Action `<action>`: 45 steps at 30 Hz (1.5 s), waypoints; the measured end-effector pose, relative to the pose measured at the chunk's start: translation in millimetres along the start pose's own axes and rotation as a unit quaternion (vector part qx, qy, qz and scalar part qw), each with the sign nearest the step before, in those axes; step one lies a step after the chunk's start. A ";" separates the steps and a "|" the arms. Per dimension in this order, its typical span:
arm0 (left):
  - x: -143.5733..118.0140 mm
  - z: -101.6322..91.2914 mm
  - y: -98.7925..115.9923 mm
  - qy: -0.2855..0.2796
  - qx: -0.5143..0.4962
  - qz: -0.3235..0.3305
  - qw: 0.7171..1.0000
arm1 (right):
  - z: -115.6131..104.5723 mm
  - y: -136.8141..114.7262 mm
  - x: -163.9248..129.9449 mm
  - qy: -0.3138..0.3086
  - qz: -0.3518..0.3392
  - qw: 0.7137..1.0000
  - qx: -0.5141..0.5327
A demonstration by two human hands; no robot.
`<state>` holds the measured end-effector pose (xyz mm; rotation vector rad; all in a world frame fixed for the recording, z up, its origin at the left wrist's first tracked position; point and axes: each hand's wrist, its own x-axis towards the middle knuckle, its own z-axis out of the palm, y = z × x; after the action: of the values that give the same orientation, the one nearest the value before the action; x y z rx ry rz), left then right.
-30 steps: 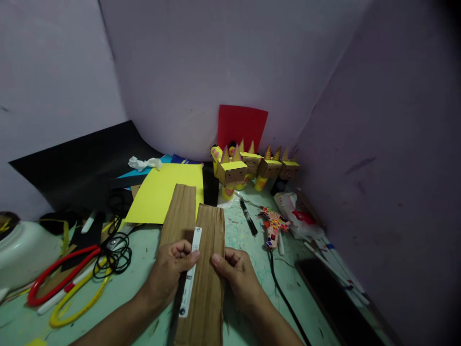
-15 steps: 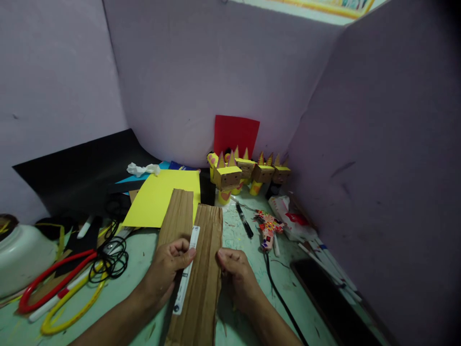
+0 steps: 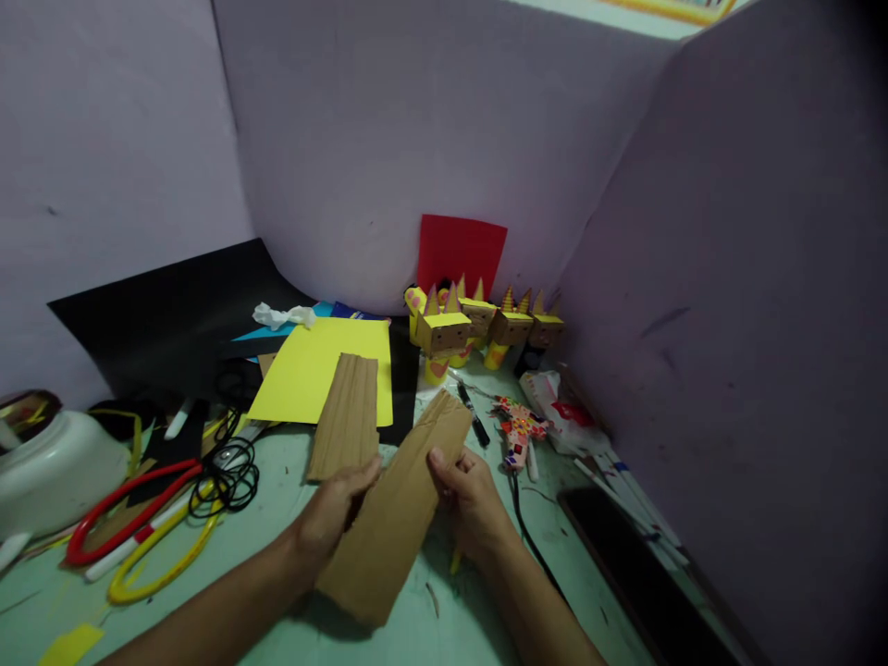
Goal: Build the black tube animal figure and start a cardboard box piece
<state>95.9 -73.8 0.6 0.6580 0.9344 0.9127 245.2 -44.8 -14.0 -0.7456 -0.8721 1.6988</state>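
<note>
A long brown cardboard strip [image 3: 399,518] is tilted between my two hands above the table. My right hand [image 3: 475,499] grips its right edge, thumb on top and fingers behind. My left hand [image 3: 333,509] is closed at the left edge, its fingertips hidden behind the cardboard. A second cardboard strip [image 3: 347,407] lies just beyond my left hand, partly over a yellow sheet [image 3: 291,375]. Under my right hand a small yellow piece [image 3: 456,560] shows, too little of it to name.
A patterned glue gun [image 3: 519,430] with a black cord and a black marker [image 3: 474,416] lie to the right. Several horned cardboard figures [image 3: 444,335] stand at the back. Red- and yellow-handled scissors [image 3: 131,518] and black cord [image 3: 226,476] lie left.
The cardboard strip has been lifted and turned, its far end swinging right. The slim white printed strip that lay along its left edge is out of sight. The view has shifted slightly.
</note>
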 end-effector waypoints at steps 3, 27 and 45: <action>-5.3 -1.0 5.7 0.006 0.038 0.015 0.999 | -3.5 -1.3 1.1 0.008 -0.004 1.000 -0.025; 11.0 -4.4 1.4 0.160 0.132 0.176 0.962 | 17.4 10.8 -16.3 -0.051 0.137 0.978 -0.149; 22.6 -17.5 18.1 0.231 0.074 0.218 0.945 | 18.8 14.9 -20.8 -0.085 0.180 0.964 -0.174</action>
<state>80.3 -43.8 -1.6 0.8142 1.3112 1.4416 227.8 -71.4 -14.9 -1.0558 -1.2347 1.9739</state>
